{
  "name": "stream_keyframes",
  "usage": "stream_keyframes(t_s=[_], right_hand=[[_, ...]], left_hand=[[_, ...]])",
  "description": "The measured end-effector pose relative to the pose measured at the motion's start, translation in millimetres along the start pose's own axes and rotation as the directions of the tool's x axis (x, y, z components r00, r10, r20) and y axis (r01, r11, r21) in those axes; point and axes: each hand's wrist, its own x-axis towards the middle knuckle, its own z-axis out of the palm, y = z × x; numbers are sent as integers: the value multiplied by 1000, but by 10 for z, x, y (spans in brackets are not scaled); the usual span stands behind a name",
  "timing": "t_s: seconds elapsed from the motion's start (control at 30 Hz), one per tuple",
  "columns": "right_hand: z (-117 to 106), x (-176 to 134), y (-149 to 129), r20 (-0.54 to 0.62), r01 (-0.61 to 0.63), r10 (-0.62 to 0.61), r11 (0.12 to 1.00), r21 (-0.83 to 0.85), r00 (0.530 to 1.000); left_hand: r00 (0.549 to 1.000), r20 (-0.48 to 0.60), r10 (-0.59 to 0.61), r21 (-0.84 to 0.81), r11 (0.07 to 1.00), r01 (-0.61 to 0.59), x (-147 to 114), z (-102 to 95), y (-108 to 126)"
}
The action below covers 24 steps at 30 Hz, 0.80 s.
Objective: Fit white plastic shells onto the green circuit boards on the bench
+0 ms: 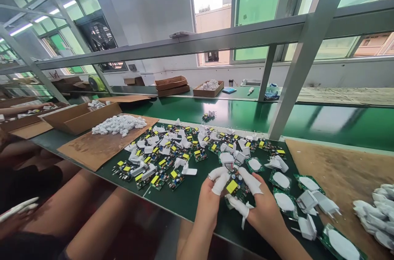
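Observation:
Between my two hands is a green circuit board (232, 186) with a yellow block and small components on its upper face. My left hand (212, 188) grips its left side, with white covers on the fingertips. On the other side my right hand (257, 192), its fingers also covered in white, holds the board's right and near edges. A white plug housing (227, 159) lies just beyond my fingertips; whether it is joined to the board I cannot tell. To the right are boards with white oval pads (281, 180) and white plug parts (308, 200).
A heap of boards and white plug parts (166, 151) spreads over the left and middle of the bench. White pieces (118, 124) are piled on cardboard, near an open carton (81, 118). A green conveyor belt (172, 106) runs behind, under a metal frame (292, 75). Another person sits left.

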Motion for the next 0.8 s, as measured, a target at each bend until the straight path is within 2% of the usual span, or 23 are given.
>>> stream_keyframes(t_s=[0.13,0.2,0.4,0.57,0.67,0.8], right_hand=[[-15,27,51,20,118,-118,993,-16,993],[-26,40,48,39,156,-156,988,-13,987],[-38,88,6,82,225,-223,974,-20,971],[-27,144,26,109,244,-244,970,17,964],[-40,165,44,129,264,-266,964,35,955],[-58,163,105,183,282,-292,956,76,939]], left_hand=[[991,50,122,192,973,-129,-23,-38,14],[984,53,170,229,957,-178,-13,-51,29],[1000,3,19,99,995,-19,35,-74,60],[980,-88,179,247,957,-153,-7,-57,-52],[963,-161,217,345,926,-152,-78,-43,-170],[951,-164,262,493,857,-151,-162,-32,-264]])
